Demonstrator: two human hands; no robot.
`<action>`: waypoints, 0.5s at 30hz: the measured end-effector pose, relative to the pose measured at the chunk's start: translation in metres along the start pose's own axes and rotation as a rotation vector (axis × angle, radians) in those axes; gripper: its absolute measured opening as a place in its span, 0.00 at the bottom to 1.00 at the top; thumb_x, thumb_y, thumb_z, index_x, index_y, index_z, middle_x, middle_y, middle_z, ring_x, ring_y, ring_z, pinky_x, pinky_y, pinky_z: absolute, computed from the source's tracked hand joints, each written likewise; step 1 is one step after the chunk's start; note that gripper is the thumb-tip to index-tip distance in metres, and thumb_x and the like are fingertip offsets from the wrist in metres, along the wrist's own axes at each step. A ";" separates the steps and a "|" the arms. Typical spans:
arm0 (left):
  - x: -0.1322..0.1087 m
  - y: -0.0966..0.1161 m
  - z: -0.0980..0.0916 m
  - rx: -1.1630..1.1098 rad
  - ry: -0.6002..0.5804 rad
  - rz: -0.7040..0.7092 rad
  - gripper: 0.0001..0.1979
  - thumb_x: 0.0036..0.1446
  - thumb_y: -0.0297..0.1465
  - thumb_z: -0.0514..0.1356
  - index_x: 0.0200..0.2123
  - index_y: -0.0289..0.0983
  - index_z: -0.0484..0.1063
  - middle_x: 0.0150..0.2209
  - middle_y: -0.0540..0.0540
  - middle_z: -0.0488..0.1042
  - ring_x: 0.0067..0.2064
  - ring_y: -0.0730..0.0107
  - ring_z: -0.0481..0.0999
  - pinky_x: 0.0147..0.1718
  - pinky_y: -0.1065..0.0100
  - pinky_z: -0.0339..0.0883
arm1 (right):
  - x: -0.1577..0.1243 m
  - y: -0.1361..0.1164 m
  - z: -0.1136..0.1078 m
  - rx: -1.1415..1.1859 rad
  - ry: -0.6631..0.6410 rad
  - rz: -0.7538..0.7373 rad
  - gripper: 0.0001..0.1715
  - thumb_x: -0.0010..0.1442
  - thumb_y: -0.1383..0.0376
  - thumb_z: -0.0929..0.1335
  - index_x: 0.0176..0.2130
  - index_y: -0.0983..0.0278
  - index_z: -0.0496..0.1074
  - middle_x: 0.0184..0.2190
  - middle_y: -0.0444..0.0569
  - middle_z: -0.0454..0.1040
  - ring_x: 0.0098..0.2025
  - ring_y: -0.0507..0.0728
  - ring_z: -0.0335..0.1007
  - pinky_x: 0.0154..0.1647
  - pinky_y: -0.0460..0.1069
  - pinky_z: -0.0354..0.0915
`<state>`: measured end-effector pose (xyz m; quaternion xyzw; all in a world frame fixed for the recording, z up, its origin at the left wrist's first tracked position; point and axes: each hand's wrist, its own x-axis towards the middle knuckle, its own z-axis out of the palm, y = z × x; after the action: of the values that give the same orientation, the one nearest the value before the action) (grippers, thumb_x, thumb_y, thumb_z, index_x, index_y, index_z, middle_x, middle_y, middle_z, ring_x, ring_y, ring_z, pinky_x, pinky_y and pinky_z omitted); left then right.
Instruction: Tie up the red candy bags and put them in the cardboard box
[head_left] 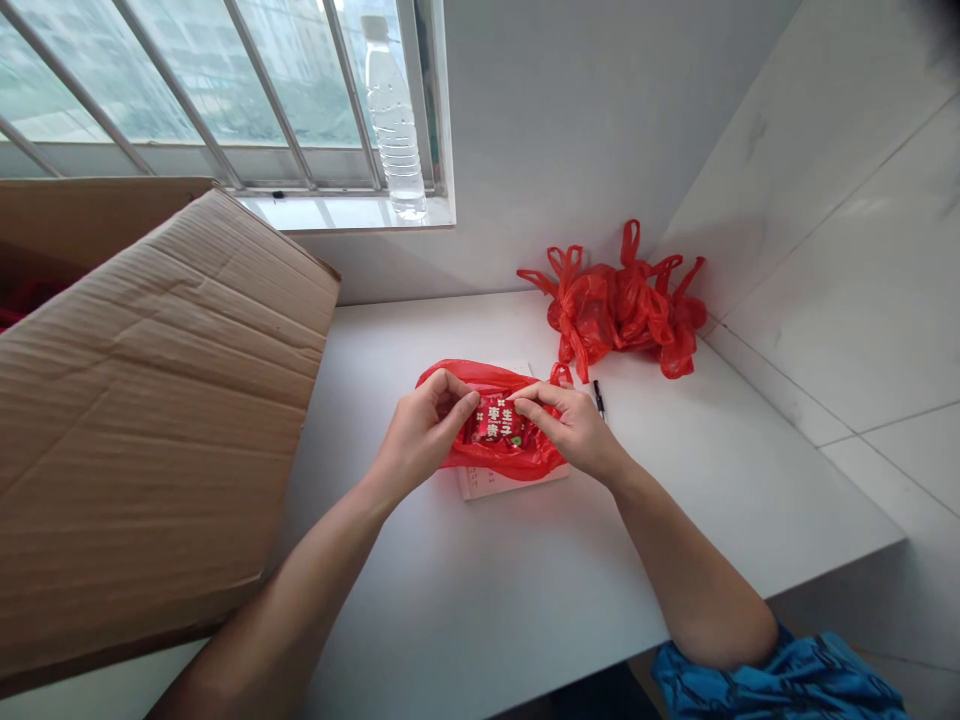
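A small red snack packet point(496, 420) with white Chinese characters lies at the mouth of an open red plastic bag point(517, 464). My left hand point(431, 420) pinches the packet's left edge between thumb and fingers. On the other side, my right hand point(574, 425) has its fingertips closed on the packet's upper right edge. The bag spreads around and under the packet, on top of a white printed booklet point(480, 484) that is mostly covered. What else the bag contains is largely hidden.
Several tied red bags point(622, 305) sit against the wall at the back of the white table point(480, 590). A black pen point(598, 398) lies right of the bag. A large cardboard box point(157, 400) stands at the left. A water bottle point(394, 120) stands upright on the windowsill point(330, 212).
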<state>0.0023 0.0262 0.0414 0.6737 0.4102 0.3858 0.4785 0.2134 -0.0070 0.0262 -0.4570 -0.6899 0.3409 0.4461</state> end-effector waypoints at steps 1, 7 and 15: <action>0.000 0.000 0.000 0.000 0.001 0.000 0.14 0.62 0.42 0.61 0.32 0.38 0.66 0.28 0.48 0.74 0.29 0.69 0.74 0.29 0.67 0.68 | 0.000 0.000 0.000 -0.027 0.004 -0.009 0.14 0.69 0.58 0.64 0.40 0.60 0.77 0.38 0.45 0.80 0.40 0.56 0.74 0.45 0.51 0.67; 0.004 -0.013 -0.003 0.081 0.061 0.033 0.12 0.63 0.41 0.59 0.34 0.38 0.67 0.29 0.48 0.76 0.30 0.68 0.75 0.31 0.67 0.69 | 0.001 0.008 -0.001 -0.294 0.077 -0.029 0.13 0.71 0.62 0.61 0.46 0.57 0.74 0.35 0.42 0.80 0.39 0.56 0.75 0.55 0.56 0.56; 0.004 -0.019 -0.006 0.886 0.037 -0.016 0.12 0.65 0.39 0.54 0.49 0.44 0.70 0.47 0.44 0.79 0.39 0.58 0.79 0.30 0.65 0.62 | -0.002 0.018 -0.010 -0.768 -0.103 0.039 0.09 0.66 0.70 0.65 0.36 0.60 0.73 0.34 0.44 0.80 0.36 0.57 0.74 0.50 0.56 0.55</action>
<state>-0.0053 0.0353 0.0254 0.8036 0.5496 0.1811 0.1393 0.2294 -0.0022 0.0134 -0.5861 -0.7799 0.0887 0.2009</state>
